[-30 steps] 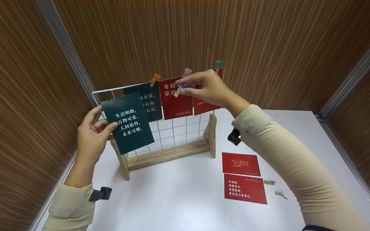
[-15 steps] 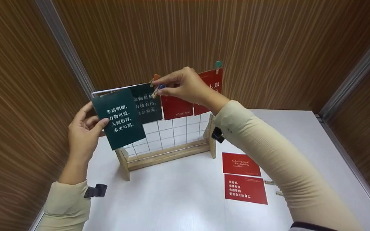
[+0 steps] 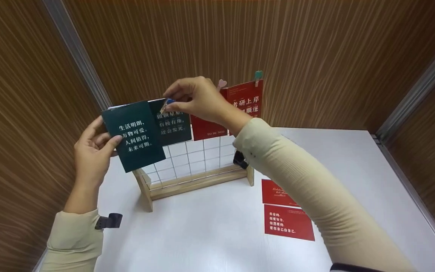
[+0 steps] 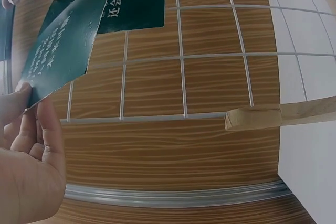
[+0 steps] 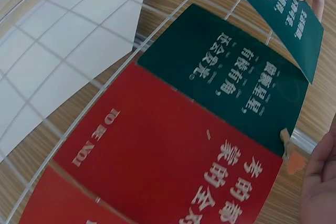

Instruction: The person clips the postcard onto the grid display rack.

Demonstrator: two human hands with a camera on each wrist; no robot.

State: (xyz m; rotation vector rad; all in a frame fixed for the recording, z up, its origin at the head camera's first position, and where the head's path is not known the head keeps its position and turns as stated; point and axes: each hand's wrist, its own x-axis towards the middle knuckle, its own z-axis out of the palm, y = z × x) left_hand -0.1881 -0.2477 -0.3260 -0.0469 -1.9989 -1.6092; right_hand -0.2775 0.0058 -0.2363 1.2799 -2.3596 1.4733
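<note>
My left hand pinches a dark green card with white writing by its left edge. The card stands in front of the left end of a wire grid rack with a wooden base, overlapping a second green card clipped there. Between thumb and fingertips of my right hand is a small wooden clothespin with a blue top, just right of the held card's upper corner. An orange heart clothespin on the hung green card shows in the right wrist view; the right hand hides it in the head view.
Red cards hang along the rack's right part, with a pink heart clothespin and a green-topped clothespin above. Two more red cards lie on the white table, one partly behind the right sleeve. Wood-grain walls enclose the table.
The left hand has moved the green card left and slightly up to the rack's left end. My right hand has followed leftward with the clothespin; its sleeve now covers the loose clothespins on the table.
</note>
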